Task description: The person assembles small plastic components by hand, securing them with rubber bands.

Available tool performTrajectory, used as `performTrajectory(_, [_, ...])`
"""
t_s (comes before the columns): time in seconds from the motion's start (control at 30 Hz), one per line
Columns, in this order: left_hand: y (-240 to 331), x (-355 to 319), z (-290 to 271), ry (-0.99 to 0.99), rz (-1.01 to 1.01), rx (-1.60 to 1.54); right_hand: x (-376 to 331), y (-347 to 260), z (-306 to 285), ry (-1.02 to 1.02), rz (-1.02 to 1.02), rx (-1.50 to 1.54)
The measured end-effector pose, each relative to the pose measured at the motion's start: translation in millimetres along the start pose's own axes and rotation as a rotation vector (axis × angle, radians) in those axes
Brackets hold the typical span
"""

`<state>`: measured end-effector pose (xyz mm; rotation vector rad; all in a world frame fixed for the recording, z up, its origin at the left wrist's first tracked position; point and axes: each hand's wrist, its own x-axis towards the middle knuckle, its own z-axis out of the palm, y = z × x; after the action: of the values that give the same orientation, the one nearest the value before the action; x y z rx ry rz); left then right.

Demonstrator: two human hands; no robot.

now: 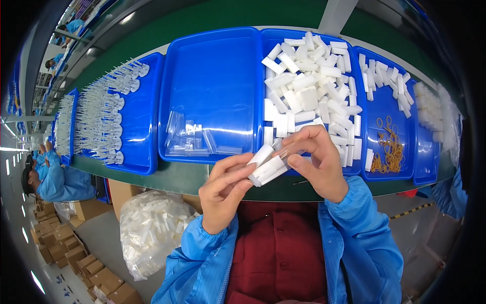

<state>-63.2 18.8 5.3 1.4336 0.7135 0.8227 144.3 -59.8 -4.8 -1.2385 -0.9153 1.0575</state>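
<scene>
The open blue jacket (pixel 372 238) has gathered cuffs (pixel 348 191) — beneath it, a dark red buttoned shirt (pixel 276 253).

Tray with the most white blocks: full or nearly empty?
Mostly full: white blocks lie heaped across most of the blue tray, with bare blue showing at its far left corner.

At the left, I make out a co-worker in a blue jacket (pixel 63 183) beside the green bench (pixel 177 177). Lower down, I see brown cardboard boxes (pixel 76 248) lined along the grey floor (pixel 109 233). Spiky, pale parts (pixel 98 116) crowd the leftward blue tray (pixel 136 121). Over to my right lie tangled yellow bands (pixel 390 154) and, below bench level, black-and-yellow striped tape (pixel 411 210).
</scene>
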Motion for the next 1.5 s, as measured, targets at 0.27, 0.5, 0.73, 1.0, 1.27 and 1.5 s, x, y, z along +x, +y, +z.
performTrajectory(0.27, [-7,-4,2,-0.126,0.152,0.141,-9,0,7,-0.144,0.014,0.02])
performTrajectory(0.5, [-12,-11,-4,-0.092,-0.066,-0.107,-2,-1,1,-0.284,-0.051,-0.145])
performTrajectory(0.73, [-5,6,-21,-0.215,0.027,-0.11,15,-20,7,-0.415,-0.303,-0.498])
performTrajectory(1.0, [-12,-4,-42,-0.167,-0.044,-0.157,37,-31,35,-0.482,-0.426,-0.68])
performTrajectory(1.27, [-4,-10,-79,0.429,0.097,0.081,120,2,87,-0.598,-0.87,-1.106])
performTrajectory(1.5, [-9,-18,-71,0.379,0.094,0.002,137,-2,80,-0.734,-0.868,-1.561])
